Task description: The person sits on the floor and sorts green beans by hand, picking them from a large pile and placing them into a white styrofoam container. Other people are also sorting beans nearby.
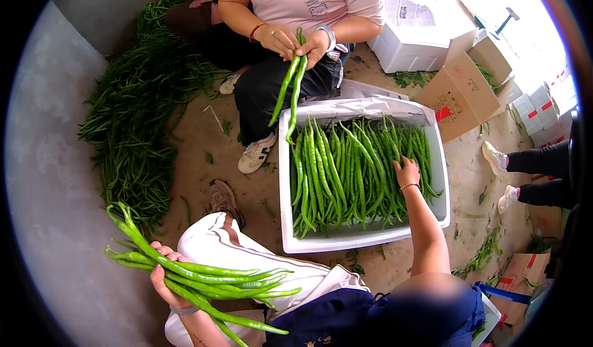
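My left hand (172, 273) is closed around a bunch of long green chili peppers (217, 280), held over my left leg with the tips fanned to the right. My right hand (407, 173) reaches into a white foam box (289, 246) and touches the peppers near its right side. Whether its fingers grip one is unclear. Rows of long green peppers (343, 175) lie side by side in the box, their lengths running from far to near. White paper (361, 108) lines the box's far edge.
Across the box, a seated person's hands (296, 46) hold two long peppers. A large pepper heap (134, 115) lies at the left. Back right are an open cardboard carton (463, 94) and a closed foam box (412, 50). Another person's legs (539, 180) stand at right.
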`<control>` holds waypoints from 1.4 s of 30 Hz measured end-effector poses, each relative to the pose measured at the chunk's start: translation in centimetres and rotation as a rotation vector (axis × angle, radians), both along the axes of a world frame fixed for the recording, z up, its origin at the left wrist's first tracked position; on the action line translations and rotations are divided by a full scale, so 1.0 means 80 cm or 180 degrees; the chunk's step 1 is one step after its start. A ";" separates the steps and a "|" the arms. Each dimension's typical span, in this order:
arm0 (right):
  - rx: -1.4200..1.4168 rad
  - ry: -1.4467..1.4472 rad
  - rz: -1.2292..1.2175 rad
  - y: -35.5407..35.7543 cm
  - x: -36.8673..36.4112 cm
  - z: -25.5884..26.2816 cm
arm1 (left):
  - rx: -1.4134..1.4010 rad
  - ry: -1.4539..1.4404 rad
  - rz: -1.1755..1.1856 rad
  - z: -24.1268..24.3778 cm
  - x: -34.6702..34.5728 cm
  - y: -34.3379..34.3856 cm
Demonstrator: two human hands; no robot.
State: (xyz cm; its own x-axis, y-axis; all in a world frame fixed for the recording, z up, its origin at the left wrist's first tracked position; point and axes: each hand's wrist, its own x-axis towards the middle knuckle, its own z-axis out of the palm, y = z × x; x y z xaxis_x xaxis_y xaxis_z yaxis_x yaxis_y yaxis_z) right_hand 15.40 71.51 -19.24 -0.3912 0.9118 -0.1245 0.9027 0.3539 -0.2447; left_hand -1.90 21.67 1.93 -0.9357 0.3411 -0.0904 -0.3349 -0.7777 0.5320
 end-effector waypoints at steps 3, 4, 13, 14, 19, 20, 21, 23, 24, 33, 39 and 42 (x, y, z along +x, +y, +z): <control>0.0119 0.0350 0.0307 0.027 0.031 -0.012 | 0.0016 0.0014 0.0045 -0.007 -0.003 -0.005; -0.0006 0.0393 0.0177 0.034 0.022 -0.002 | 0.0011 0.0018 0.0052 -0.008 -0.002 -0.007; 0.0531 0.2182 0.0066 0.085 0.041 -0.027 | -0.0092 -0.0165 -0.0126 -0.026 0.000 0.033; 0.0303 0.3340 -0.0289 0.039 0.019 0.007 | -0.0405 -0.0207 0.0036 -0.024 0.000 0.044; -0.1428 0.3447 0.2305 -0.194 -0.067 0.210 | -0.1710 -0.0132 -0.0013 -0.029 -0.005 0.108; -0.2456 0.3564 0.2714 -0.225 -0.081 0.235 | -0.1785 -0.0005 -0.0002 -0.037 -0.001 0.132; -0.2289 0.3480 0.3283 -0.245 -0.090 0.247 | -0.1658 -0.0045 -0.0080 -0.035 0.007 0.160; -0.2107 0.2742 0.3689 -0.267 -0.097 0.258 | -0.1457 -0.0015 -0.0189 -0.029 0.031 0.205; -0.2213 0.3047 0.3386 -0.268 -0.093 0.257 | -0.1319 -0.0033 -0.0327 -0.022 0.041 0.221; -0.2749 0.2644 0.2329 -0.186 -0.050 0.253 | -0.1270 0.0509 -0.1418 -0.001 0.064 0.272; -0.1988 0.2744 0.0527 -0.010 0.064 0.184 | -0.1006 0.0479 -0.1853 -0.007 0.039 0.188; -0.1872 0.2728 -0.0203 0.055 0.099 0.118 | -0.1416 0.0258 -0.1266 -0.025 0.040 0.128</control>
